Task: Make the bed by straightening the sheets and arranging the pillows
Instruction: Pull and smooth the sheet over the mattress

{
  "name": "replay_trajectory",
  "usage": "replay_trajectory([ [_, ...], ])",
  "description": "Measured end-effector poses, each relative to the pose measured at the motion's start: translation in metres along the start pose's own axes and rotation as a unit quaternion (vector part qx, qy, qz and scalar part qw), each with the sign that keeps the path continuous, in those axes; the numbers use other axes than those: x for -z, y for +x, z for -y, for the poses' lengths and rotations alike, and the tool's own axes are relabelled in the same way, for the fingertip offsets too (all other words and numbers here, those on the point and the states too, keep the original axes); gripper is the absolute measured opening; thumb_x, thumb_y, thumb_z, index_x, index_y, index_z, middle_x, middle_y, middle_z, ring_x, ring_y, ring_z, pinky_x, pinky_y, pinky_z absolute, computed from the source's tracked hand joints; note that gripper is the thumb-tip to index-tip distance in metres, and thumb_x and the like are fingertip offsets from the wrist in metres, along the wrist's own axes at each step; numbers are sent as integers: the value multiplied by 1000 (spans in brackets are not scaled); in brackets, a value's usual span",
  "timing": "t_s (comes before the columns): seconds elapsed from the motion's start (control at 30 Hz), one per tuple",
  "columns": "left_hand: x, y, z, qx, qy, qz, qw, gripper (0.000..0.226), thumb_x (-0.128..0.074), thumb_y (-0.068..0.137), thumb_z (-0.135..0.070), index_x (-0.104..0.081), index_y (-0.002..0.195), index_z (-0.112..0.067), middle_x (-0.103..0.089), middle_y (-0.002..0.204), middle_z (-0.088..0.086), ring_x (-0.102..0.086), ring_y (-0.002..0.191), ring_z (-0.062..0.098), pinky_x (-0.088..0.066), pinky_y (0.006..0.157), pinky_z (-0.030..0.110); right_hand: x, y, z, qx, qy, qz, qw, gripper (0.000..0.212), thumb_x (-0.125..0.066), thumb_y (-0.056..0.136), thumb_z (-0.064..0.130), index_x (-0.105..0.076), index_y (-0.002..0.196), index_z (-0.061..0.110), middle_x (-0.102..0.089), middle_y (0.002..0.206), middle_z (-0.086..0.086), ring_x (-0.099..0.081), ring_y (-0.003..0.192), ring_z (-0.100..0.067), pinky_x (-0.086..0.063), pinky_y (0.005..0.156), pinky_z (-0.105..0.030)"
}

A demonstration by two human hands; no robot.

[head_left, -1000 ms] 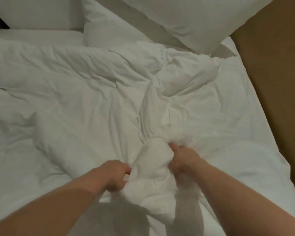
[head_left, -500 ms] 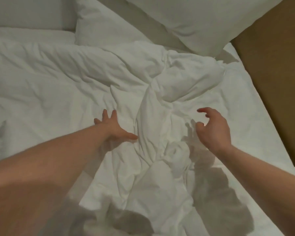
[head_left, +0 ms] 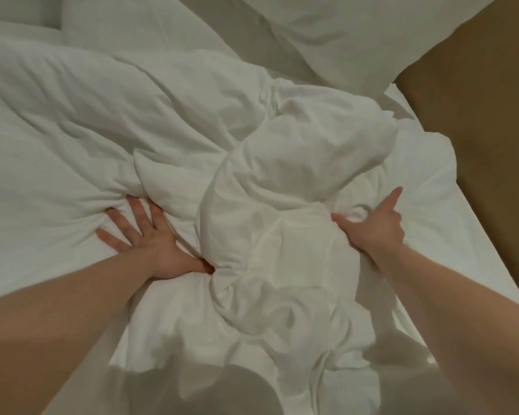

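Both hands have come down onto the bedding since half a second ago, when they hovered open above it. Fingers of the left hand (head_left: 150, 244) are spread flat and straight, pressing the duvet (head_left: 132, 121) down just left of the bunched ridge (head_left: 282, 223); the cloth gathers into creases at their tips and the thumb digs into a fold on the ridge's near side. Fingers of the right hand (head_left: 375, 227) are curled into the right flank of the ridge and pinch a knot of cloth there, with the forefinger sticking out straight toward the far right. Between the two hands the ridge stands as a thick twisted mound running from the near edge toward the far right of the bed.

Left of it the duvet lies wide but rumpled. Two pillows, one at the far left (head_left: 126, 25) and one at the far right (head_left: 357, 34), lean at the head, the right one overlapping the other, not squared. Brown floor (head_left: 486, 139) shows past the right edge.

By my judgement the task is at an early stage: the mound still needs spreading and smoothing, and the pillows need setting straight.
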State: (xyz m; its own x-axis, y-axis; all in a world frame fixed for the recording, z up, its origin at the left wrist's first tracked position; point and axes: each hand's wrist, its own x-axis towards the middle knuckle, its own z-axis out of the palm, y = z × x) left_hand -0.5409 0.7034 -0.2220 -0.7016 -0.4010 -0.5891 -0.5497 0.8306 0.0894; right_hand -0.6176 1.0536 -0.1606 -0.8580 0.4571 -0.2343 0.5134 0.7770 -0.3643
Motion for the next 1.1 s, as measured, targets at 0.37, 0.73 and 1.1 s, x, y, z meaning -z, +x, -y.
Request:
replay_trajectory([
  [0.37, 1, 4, 7, -53, -57, -134, 988, 164, -68, 38, -95, 10, 157, -15, 13, 166, 7, 22, 152, 38, 17, 117, 62, -21, -27, -24, 135, -31, -57, 989, 23, -61, 91, 25, -51, 109, 15, -68, 101, -19, -64, 98, -42, -39, 70, -39],
  [0.73, 156, -118, 71, -99, -105, -185, 972, 51, -73, 66, -63, -71, 91, -19, -65, 96, 10, -67, 88, 37, -55, 70, 41, 131, -147, -13, 10, 174, -121, 977, 16, -68, 93, 18, -61, 105, 9, -41, 138, -14, -43, 88, -25, -33, 84, -26],
  [1.1, 345, -159, 1, -126, -411, -371, 823, 47, -82, 73, -49, -70, 101, -13, -68, 111, 15, -67, 96, 28, -50, 78, 35, 321, -90, 132, 104, 292, -253, 916, 39, -66, 88, 23, -54, 124, 16, -35, 152, -12, -52, 122, -26, -36, 111, -24],
])
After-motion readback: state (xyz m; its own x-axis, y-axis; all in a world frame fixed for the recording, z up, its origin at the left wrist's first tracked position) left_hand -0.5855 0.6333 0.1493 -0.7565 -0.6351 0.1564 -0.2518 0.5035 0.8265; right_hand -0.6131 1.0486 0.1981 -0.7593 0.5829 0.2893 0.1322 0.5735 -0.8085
